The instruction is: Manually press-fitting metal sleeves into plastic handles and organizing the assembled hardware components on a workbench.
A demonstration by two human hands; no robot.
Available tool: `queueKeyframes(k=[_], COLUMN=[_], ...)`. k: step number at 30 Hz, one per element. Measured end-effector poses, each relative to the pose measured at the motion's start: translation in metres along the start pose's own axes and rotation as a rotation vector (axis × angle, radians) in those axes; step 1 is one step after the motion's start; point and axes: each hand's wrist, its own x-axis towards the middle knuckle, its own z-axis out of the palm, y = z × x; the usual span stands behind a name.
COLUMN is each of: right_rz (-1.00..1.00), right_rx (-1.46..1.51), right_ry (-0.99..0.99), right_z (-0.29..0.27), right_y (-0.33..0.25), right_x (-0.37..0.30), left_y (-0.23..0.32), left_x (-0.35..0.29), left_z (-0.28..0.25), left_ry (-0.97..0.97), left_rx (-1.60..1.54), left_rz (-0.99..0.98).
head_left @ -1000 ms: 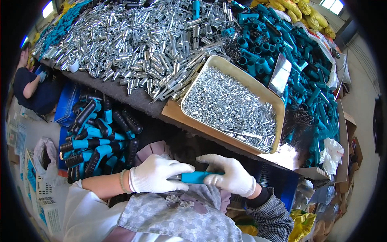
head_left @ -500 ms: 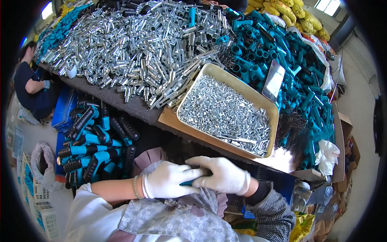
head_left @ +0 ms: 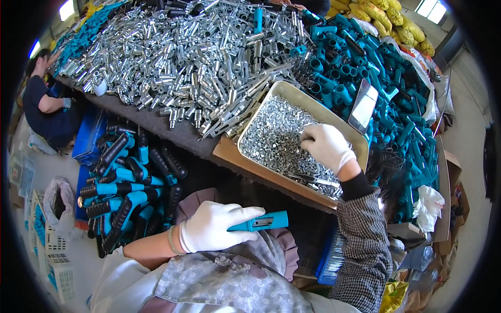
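In my gloved left hand (head_left: 211, 228) is a teal plastic tool housing (head_left: 269, 221), held over my lap with its slotted end sticking out to the right. Metal shows inside the slot. My gloved right hand (head_left: 326, 146) has reached over a cream tray (head_left: 249, 152) heaped with small metal pins (head_left: 282, 130). Its fingers are curled together just above the pins or touching them. Whether a pin is between the fingertips cannot be seen.
Shiny metal tubes (head_left: 172, 68) cover the table's middle. Teal housings (head_left: 339, 94) are piled at right, beside a phone (head_left: 363, 107). Black-gripped teal tools (head_left: 120, 182) fill a blue crate on the left. A co-worker (head_left: 47, 109) sits at far left.
My hands were together over my lap around the housing. My right hand has let go and moved up and right to the tray; my left keeps the housing, now showing its slot.
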Motion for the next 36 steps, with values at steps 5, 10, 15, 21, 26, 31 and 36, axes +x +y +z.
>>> queueKeyframes(k=[5, 10, 15, 21, 26, 31, 36], right_rz=[-0.065, 0.042, -0.102, -0.524, -0.399, -0.244, -0.168], right_rx=[-0.040, 0.421, 0.560, 0.396, 0.120, 0.076, 0.306], right_ry=[0.188, 0.249, 0.003, -0.017, -0.041, -0.209, -0.253], right_z=[-0.003, -0.013, -0.012, 0.019, 0.025, 0.028, 0.022], right_y=[-0.006, -0.025, -0.077, -0.095, -0.117, -0.132, -0.101], right_x=[-0.031, -0.057, -0.080, -0.083, -0.090, -0.087, -0.083], left_y=[-0.003, -0.003, -0.009, -0.006, -0.006, -0.001, 0.002], left_x=[0.008, 0.011, 0.004, 0.006, 0.006, 0.007, 0.009], left_z=[0.001, -0.001, -0.005, 0.001, 0.005, 0.011, 0.004], left_ry=[-0.015, 0.010, -0.014, -0.071, -0.077, -0.076, -0.135], left_rx=[-0.046, -0.044, 0.075, 0.099, 0.122, 0.176, 0.218], left_rz=[0.021, 0.011, -0.002, -0.060, -0.077, -0.094, -0.084])
